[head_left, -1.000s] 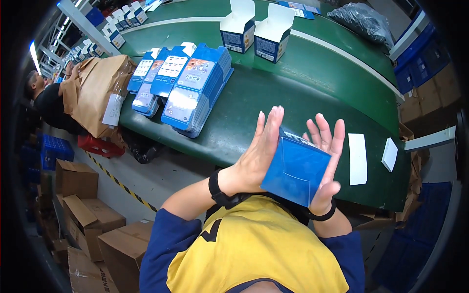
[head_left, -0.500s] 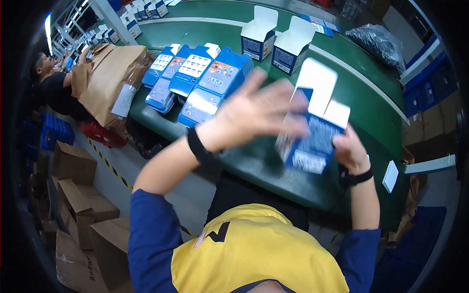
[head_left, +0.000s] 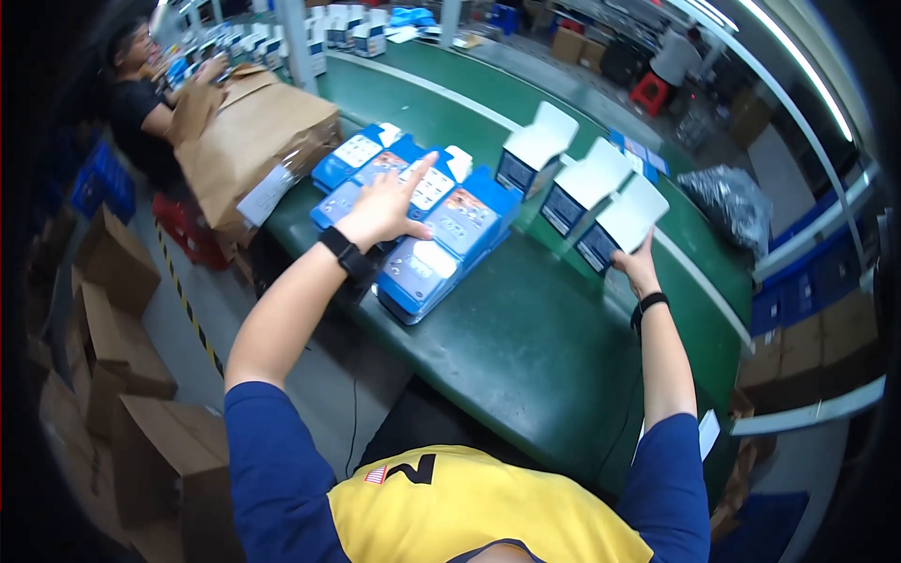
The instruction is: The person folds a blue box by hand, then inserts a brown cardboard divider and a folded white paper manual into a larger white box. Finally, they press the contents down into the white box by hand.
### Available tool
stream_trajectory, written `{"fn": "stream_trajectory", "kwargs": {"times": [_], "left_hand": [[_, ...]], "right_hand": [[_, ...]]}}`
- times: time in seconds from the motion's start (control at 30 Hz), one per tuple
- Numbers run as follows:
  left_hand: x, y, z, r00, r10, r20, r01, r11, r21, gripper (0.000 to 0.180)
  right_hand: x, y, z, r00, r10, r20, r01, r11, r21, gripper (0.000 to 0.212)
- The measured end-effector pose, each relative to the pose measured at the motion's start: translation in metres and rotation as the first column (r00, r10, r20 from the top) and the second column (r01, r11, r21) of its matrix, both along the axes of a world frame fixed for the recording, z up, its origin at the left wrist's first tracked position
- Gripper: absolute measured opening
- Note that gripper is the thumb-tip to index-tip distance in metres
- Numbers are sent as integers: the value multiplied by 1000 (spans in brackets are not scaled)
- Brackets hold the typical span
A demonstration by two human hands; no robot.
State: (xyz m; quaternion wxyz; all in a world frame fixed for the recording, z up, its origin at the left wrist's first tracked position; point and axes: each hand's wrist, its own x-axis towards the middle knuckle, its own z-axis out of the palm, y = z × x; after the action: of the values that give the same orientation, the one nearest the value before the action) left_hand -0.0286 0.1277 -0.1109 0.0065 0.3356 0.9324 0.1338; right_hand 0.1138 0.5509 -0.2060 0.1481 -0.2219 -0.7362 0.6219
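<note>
My left hand (head_left: 383, 208) reaches over stacks of flat blue cartons (head_left: 419, 274) with its fingers spread. It seems to touch the top of them or hover just above; I cannot tell which. Out to the right, my right hand (head_left: 639, 266) grips the lower side of a set-up blue box (head_left: 594, 248), whose white flap stands up. That box is upright on the green table, at the near end of a row. Beside it stand another open box (head_left: 561, 208) and, farther along, a third open box (head_left: 515, 174), both with raised white flaps.
A large brown paper-wrapped bundle (head_left: 267, 141) borders the table (head_left: 526, 375) on the left, with a person (head_left: 141, 108) behind it. Toward the right lies a grey plastic bag (head_left: 723, 208). Open brown cartons (head_left: 169, 441) stand on the floor at left.
The box in my right hand has moved away from me to the row of open boxes. My left hand has left that box and moved left over the flat cartons. The view has shifted.
</note>
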Motion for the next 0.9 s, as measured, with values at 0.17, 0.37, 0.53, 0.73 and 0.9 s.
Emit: {"fn": "stream_trajectory", "kwargs": {"times": [0.17, 0.37, 0.53, 0.73, 0.9], "left_hand": [[13, 23, 0, 987, 112, -115, -101, 990, 95, 117], [29, 20, 13, 969, 212, -128, -152, 916, 371, 92], [109, 40, 53, 935, -324, 146, 98, 630, 770, 64], [177, 52, 33, 960, -274, -57, 193, 498, 846, 59], [210, 81, 6, 879, -464, 112, 62, 343, 937, 70]], "right_hand": [[19, 30, -59, 921, -389, 10, 368, 879, 304, 101], [63, -131, 5, 983, -92, -160, 92, 996, -3, 89], [96, -207, 34, 930, 30, -367, -324, 539, -777, 67], [166, -224, 63, 853, 220, -473, -70, 947, 314, 32], [215, -224, 60, 915, 309, -258, -35, 701, 712, 26]]}}
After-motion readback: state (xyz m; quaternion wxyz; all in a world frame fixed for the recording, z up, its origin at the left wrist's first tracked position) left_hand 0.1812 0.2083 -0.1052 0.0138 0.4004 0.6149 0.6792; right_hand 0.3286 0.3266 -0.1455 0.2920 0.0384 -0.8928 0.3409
